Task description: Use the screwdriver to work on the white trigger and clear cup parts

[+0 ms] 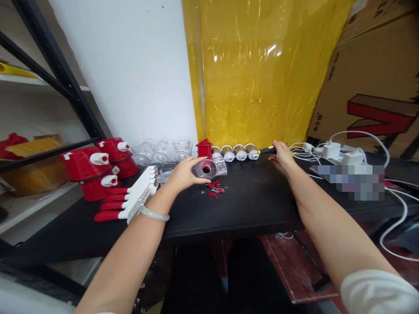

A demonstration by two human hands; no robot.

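My left hand (185, 174) is closed around a clear plastic housing (216, 169) with a round opening and a red ring inside. In my right hand (283, 158) is a screwdriver (267, 150) with a black and yellow handle, held level. Its thin shaft runs left toward the housing; whether the tip touches it I cannot tell. Small red plastic parts (213, 195) and loose screws (221, 188) lie on the black table just in front of the housing. Behind it stand a red plastic part (204, 148) and a row of metallic drums (240, 152) with white rims.
Stacked red housings (88, 165) with white knobs stand at the left, near white parts with red handles (113, 205). Clear plastic cups (162, 150) line the wall. White chargers and cables (330, 150) crowd the right. The black table (255, 209) ends close to my knees.
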